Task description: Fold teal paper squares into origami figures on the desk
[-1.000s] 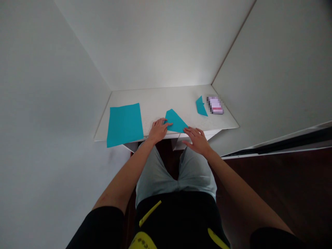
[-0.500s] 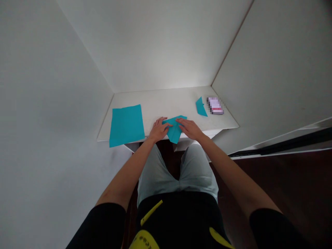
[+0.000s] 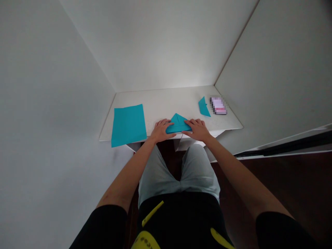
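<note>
A folded blue paper (image 3: 178, 124) lies at the front edge of the white table, its peak pointing away from me and a straight strip along its near side. My left hand (image 3: 162, 130) rests on its left end, fingers spread and thumb near the front edge. On its right end lies my right hand (image 3: 197, 129), also with fingers apart. Parts of both ends of the paper are hidden under the fingers.
Flat blue paper (image 3: 129, 125) lies at the left of the white table (image 3: 166, 100), overhanging the front edge. A small folded blue piece (image 3: 204, 107) and a blurred-out phone-like object (image 3: 218, 105) lie at the right. Walls border the table.
The folded paper has turned; its point, which hung toward me, now faces away and its long edge lies along the table front. My right hand has moved slightly right, over the right end.
</note>
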`<state>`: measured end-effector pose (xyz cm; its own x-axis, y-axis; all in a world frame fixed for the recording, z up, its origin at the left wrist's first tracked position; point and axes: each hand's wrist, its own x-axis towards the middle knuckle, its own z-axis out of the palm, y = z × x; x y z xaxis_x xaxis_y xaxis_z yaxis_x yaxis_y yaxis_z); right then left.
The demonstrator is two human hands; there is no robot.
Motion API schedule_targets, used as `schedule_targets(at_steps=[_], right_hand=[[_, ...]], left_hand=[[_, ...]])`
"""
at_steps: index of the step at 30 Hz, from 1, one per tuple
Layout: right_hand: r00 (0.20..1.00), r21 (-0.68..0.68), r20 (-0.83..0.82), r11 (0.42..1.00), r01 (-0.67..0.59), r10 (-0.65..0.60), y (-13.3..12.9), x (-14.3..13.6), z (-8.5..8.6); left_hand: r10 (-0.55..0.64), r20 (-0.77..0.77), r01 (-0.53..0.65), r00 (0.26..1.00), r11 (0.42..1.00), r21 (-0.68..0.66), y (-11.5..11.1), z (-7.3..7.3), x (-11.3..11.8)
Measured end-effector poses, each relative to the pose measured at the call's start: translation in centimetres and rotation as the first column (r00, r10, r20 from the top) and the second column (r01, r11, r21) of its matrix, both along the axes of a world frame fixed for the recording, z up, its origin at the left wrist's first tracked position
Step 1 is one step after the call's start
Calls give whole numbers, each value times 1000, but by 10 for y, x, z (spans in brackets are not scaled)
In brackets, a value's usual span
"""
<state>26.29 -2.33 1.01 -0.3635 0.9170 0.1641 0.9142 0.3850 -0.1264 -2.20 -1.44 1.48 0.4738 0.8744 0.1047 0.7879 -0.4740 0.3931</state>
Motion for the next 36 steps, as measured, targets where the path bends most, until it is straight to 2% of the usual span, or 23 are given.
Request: schedule_targets(at_steps=[9, 13, 16, 21, 24, 27, 29, 32, 36], right_hand=[[993, -47, -100, 997, -67, 62, 7, 19, 2], [979, -53, -202, 998, 30, -40, 17, 16, 1], [964, -30, -245, 994, 102, -106, 20, 7, 0], [961, 145, -213, 967, 210, -177, 10, -17, 3], [983, 208, -159, 971, 119, -87, -3, -38, -1], [989, 144, -121, 987, -73, 91, -18, -60, -14], [983, 111, -125, 987, -119, 133, -27, -68, -23], [985, 101, -133, 990, -94, 107, -34, -61, -29], [994, 92, -110, 996, -17, 28, -31, -19, -28]], left_hand=[[41, 130, -36, 991, 998, -45, 10, -9, -3], [128, 187, -120, 974, 991, -57, 15, -11, -1], [152, 197, -146, 969, 988, -43, 16, -11, 1], [122, 189, -130, 974, 991, 33, 12, -14, 1], [99, 162, -111, 982, 992, 66, 10, -15, 2], [107, 133, -117, 985, 991, 72, 8, -15, 4], [109, 135, -120, 985, 990, 73, 9, -15, 5], [105, 150, -116, 983, 991, 71, 10, -16, 5], [122, 161, -132, 979, 990, 53, 13, -18, 5]])
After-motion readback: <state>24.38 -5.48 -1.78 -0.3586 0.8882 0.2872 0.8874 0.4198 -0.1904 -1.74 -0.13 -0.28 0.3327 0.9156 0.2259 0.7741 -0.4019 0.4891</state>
